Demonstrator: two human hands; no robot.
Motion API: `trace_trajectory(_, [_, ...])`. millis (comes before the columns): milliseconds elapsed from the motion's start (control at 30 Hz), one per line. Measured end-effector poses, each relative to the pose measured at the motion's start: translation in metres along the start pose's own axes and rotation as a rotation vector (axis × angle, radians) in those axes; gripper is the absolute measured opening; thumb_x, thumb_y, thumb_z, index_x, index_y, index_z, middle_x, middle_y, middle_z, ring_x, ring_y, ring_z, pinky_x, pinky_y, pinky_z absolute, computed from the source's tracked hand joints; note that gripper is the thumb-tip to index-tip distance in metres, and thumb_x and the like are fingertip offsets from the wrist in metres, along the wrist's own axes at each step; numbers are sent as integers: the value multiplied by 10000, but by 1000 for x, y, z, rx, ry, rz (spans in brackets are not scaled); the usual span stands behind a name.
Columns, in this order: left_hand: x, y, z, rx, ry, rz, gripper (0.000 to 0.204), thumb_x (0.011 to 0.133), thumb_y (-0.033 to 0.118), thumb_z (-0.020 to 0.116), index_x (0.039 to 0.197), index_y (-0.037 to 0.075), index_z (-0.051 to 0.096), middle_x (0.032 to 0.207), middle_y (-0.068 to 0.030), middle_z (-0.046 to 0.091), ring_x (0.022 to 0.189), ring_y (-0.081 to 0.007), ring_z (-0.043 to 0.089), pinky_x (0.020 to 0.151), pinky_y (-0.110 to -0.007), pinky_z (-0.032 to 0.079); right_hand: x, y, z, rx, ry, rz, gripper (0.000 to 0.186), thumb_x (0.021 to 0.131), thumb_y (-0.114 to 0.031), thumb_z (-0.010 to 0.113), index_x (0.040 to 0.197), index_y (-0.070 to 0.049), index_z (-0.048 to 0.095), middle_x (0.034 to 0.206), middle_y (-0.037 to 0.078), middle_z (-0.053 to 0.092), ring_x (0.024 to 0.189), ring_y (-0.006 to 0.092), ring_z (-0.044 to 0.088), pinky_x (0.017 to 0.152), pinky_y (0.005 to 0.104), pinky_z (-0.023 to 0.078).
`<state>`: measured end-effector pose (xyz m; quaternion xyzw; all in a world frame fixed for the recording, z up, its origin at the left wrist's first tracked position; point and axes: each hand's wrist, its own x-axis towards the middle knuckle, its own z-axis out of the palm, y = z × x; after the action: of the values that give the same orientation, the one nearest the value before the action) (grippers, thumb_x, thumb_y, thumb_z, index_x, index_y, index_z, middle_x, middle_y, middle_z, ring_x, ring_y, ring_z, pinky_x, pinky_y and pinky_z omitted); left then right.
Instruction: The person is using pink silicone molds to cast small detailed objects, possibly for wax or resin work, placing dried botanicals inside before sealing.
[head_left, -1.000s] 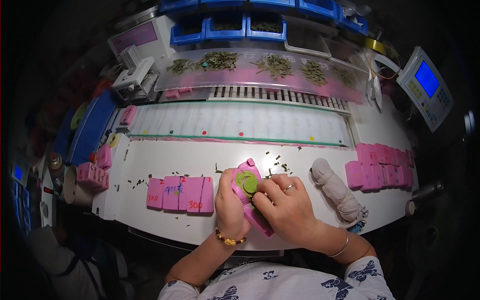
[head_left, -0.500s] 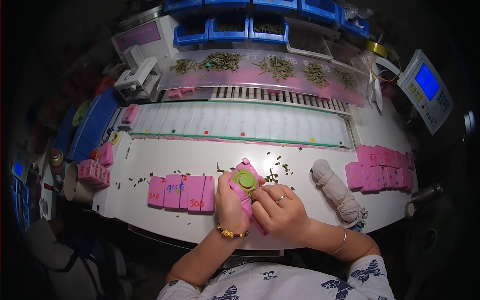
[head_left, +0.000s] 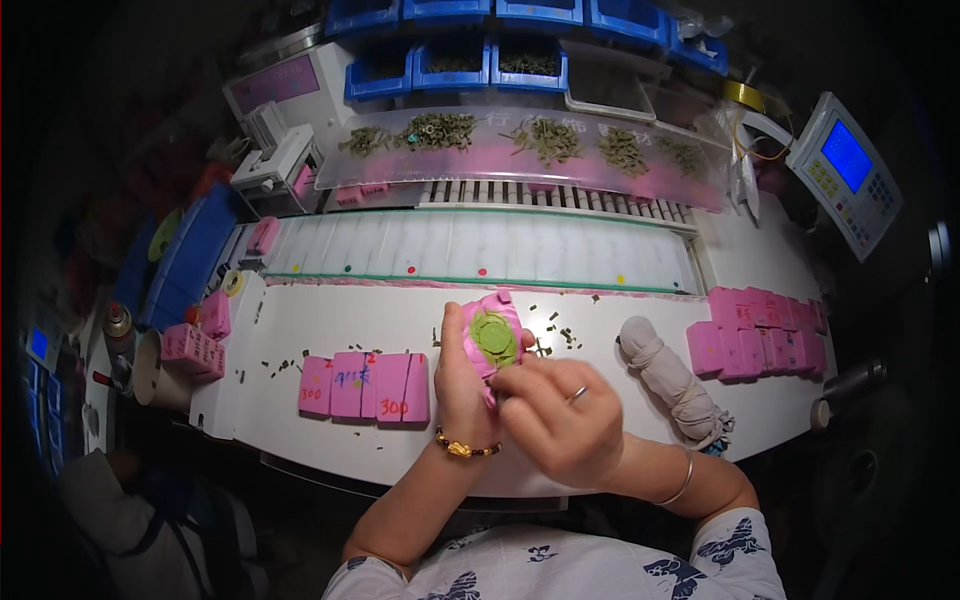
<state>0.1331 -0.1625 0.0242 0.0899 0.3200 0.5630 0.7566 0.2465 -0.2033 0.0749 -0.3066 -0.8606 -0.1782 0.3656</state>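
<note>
My left hand [head_left: 462, 390] is wrapped round a soft-looking pink piece [head_left: 502, 305] and holds it above the front of the white table. On its face sits a round green coil [head_left: 493, 340], layered like a rosette. My right hand [head_left: 565, 420] is closed at the near lower edge of the pink piece, thumb and fingertips together. Whatever its fingertips grip is too small or too hidden to make out. Left of my hands, several pink blocks [head_left: 352, 388] with handwritten marks stand side by side on the table.
A cloth-wrapped roll [head_left: 668, 380] lies to the right, before stacked pink blocks [head_left: 760, 335]. Dark green scraps [head_left: 566, 335] are scattered over the white table [head_left: 330, 450]. Behind run a green-edged glass strip [head_left: 450, 245], a clear shelf with green piles, and blue bins [head_left: 530, 62].
The pink piece has tipped so its green coil faces up more squarely. My right hand has slid nearer and lower along it, while my left hand keeps its hold.
</note>
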Motion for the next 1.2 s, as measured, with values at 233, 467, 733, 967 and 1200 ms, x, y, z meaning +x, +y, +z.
trace_trajectory(233, [-10,12,-17,364,-357,196,510,1017,501,445,1076,0,519,823,-68,577,638,-148,622,599,-279,544,-7,39,-15,1192,130,1034,76,915,-38,660,979,-3,639,978,59,682,836,70,618,657,218,491])
trace_trajectory(467, [-33,27,-6,915,-412,367,231,998,163,564,1138,-19,542,998,-81,611,861,-117,648,758,-251,550,-45,43,-3,1467,-97,1248,202,985,-163,598,1082,4,653,926,40,668,837,78,620,661,220,492])
trace_trajectory(733, [-32,23,-14,970,-363,391,137,942,25,604,1061,-22,555,973,-66,639,867,-106,653,774,-239,539,-40,30,-6,1452,-34,1311,164,977,-110,592,1093,3,624,932,53,648,791,98,618,669,233,498])
trace_trajectory(967, [-33,26,-15,800,-339,306,141,955,17,584,1083,-22,540,950,-63,637,865,-95,641,788,-234,533,-59,27,-4,1386,39,1260,186,935,-82,655,1099,-3,618,961,40,651,843,78,611,697,222,497])
trace_trajectory(1200, [-35,25,-15,799,-351,307,171,951,14,593,1108,-24,538,945,-63,635,865,-98,638,796,-236,530,-55,21,-4,928,150,952,118,855,7,703,960,-1,649,914,62,648,771,91,601,628,236,489])
